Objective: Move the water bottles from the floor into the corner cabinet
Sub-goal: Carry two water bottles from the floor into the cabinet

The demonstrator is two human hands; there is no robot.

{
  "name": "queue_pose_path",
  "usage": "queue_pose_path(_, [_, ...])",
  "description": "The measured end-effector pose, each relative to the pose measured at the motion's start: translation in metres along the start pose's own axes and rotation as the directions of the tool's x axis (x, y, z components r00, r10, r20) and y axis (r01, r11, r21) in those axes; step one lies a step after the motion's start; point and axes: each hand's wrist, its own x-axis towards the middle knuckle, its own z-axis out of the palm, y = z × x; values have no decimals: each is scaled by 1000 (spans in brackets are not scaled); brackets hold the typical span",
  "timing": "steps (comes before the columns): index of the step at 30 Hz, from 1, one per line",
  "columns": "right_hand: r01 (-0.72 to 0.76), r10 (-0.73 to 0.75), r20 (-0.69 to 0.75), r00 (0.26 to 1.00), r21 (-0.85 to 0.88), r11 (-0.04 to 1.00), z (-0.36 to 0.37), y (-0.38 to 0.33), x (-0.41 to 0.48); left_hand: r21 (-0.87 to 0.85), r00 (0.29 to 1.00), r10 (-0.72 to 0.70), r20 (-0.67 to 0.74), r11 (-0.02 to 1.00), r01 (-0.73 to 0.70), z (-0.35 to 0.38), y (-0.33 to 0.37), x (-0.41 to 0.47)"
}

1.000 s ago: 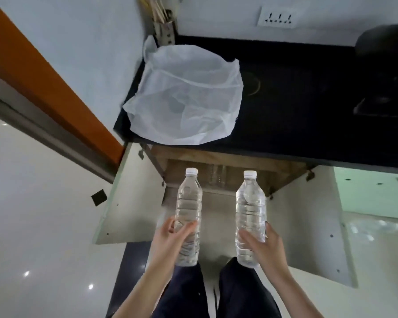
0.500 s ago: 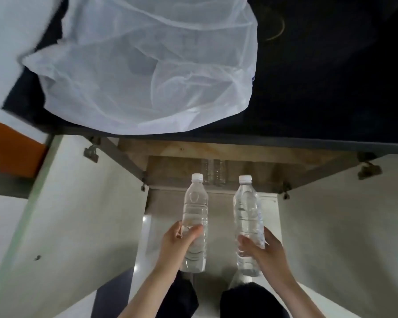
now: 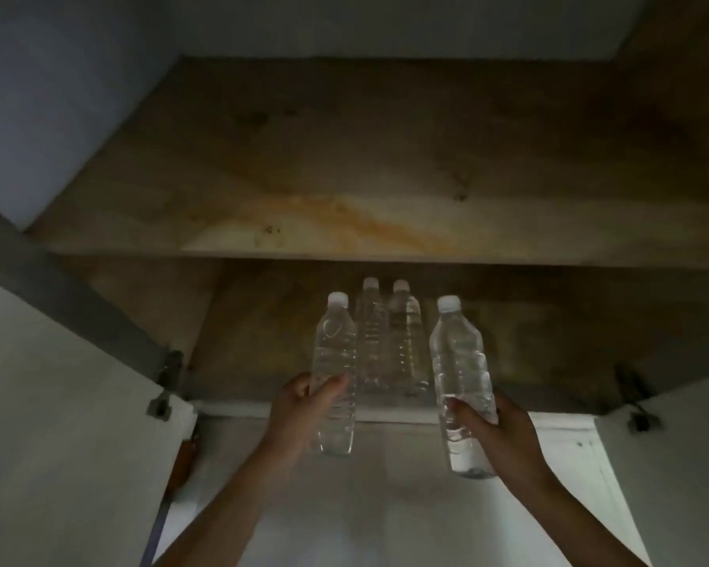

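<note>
I look into the open corner cabinet, whose wooden bottom shelf (image 3: pixel 549 345) lies below an upper shelf (image 3: pixel 344 190). My left hand (image 3: pixel 303 411) grips a clear water bottle with a white cap (image 3: pixel 334 362), held upright at the cabinet's front edge. My right hand (image 3: pixel 496 431) grips a second clear bottle (image 3: pixel 459 374), upright too, a little to the right. Between and behind them, two more bottles (image 3: pixel 371 333) (image 3: pixel 404 337) stand side by side on the bottom shelf.
Both cabinet doors hang open: the left door (image 3: pixel 58 423) and the right door (image 3: pixel 680 464), each on metal hinges (image 3: pixel 168 374). A white sill (image 3: pixel 389 413) runs along the cabinet's front edge. The interior is dim.
The view has dropped below the countertop, so the bag and counter are out of sight and the cabinet interior fills the frame. Both hands have carried their bottles forward to the cabinet's opening.
</note>
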Motion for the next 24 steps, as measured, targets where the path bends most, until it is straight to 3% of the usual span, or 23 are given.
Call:
queue_pose_path(3, [83,-83,-79,993,0,997,16,28,44,50,998,49,25,997,-50,6,-24,45])
queue_pose_path(8, [60,-56,-115,992,30,998,33,58,95,77,993,112,26,991,-113,11,-39,87])
queue_pose_path(16, [75,-101,-161,982,-160,984,45,73,118,146,981,191,-27,972,-185,18,-39,111])
queue_pose_path(22, [98,-141,-127,982,-294,951,46,71,125,326,947,321,-5,896,-302,18,-43,114])
queue_pose_path(24, [91,-139,-128,982,-326,941,47,71,126,461,923,384,-18,822,-333,14,-50,118])
